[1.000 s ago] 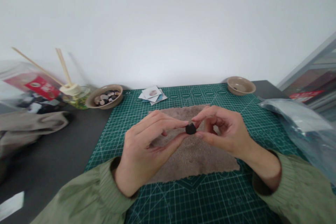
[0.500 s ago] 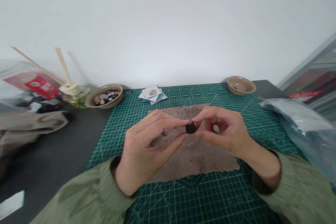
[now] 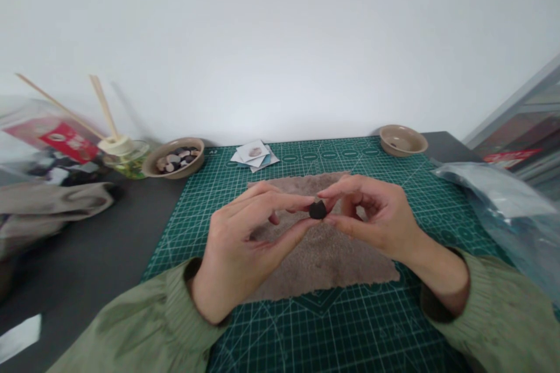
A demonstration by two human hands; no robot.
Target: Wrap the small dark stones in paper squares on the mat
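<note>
A small dark pebble-like piece is held up above a brown cloth. My left hand pinches it between the thumb below and the index finger above. From the other side, the thumb and index fingertips of my right hand close around its right edge. The piece looks dark on the side facing me, with a paler bit at its top. Fingers hide part of its outline, so its exact kind is unclear.
A green cutting mat lies under the cloth. At the back left stands a bowl of dark and pale pieces; another bowl is at the back right. Paper cards, a reed diffuser and a plastic bag surround the work area.
The dark piece has turned slightly between my fingers, now showing a more pointed top. My right index finger has lifted a little and shifted left. The view has moved slightly.
</note>
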